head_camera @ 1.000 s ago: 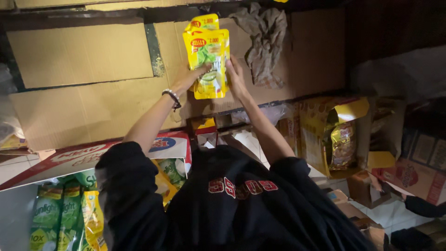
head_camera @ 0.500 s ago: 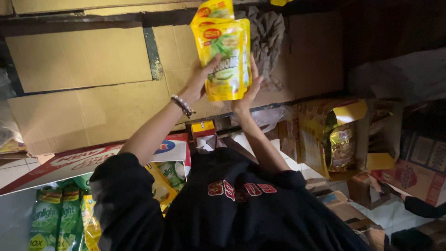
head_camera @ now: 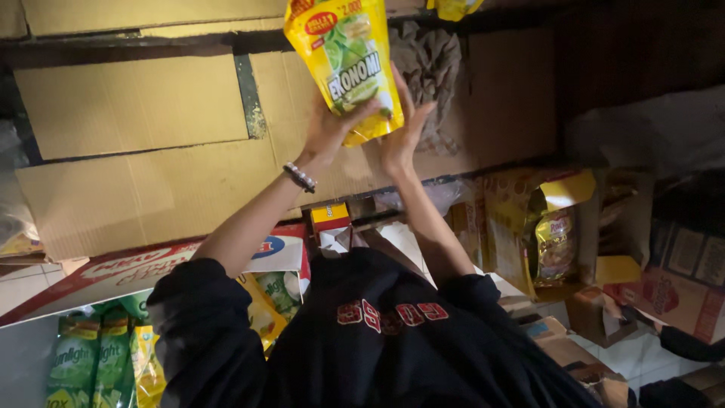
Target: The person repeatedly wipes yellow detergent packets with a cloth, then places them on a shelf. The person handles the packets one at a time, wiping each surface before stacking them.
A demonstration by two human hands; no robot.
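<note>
Flattened cardboard sheets [head_camera: 136,151] cover most of the surface ahead, laid edge to edge with dark gaps between them. A crumpled grey cloth [head_camera: 430,68] lies on the cardboard near the top. At lower left, pale floor tiles [head_camera: 23,287] show beside a long red-and-white carton [head_camera: 151,264], and green pouches [head_camera: 91,363] stand packed just below it. A small yellow-and-red box [head_camera: 331,215] sits at the cardboard's lower edge. To the right, an open yellow carton [head_camera: 521,227] holds a shiny packet [head_camera: 556,245], with brown boxes [head_camera: 680,295] crowded near it on white tiles [head_camera: 627,355]
</note>
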